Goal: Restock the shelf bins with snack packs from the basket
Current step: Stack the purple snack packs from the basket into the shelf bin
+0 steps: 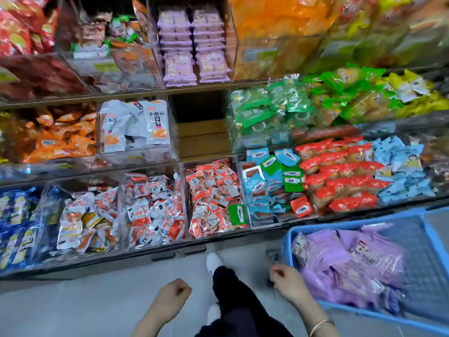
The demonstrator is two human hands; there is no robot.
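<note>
A blue plastic basket stands on the floor at the lower right, holding several purple snack packs. My right hand hovers just left of the basket's near corner, fingers curled with nothing in them. My left hand is a loose fist over the floor, also holding nothing. The same purple packs are stacked in a clear bin on the top shelf. One slot on the middle shelf shows bare wood with no bin.
Clear bins full of mixed snack packs line three shelf tiers: red-and-white packs, orange packs, green packs, blue and red packs. My leg and white shoe stand on the grey floor between my hands.
</note>
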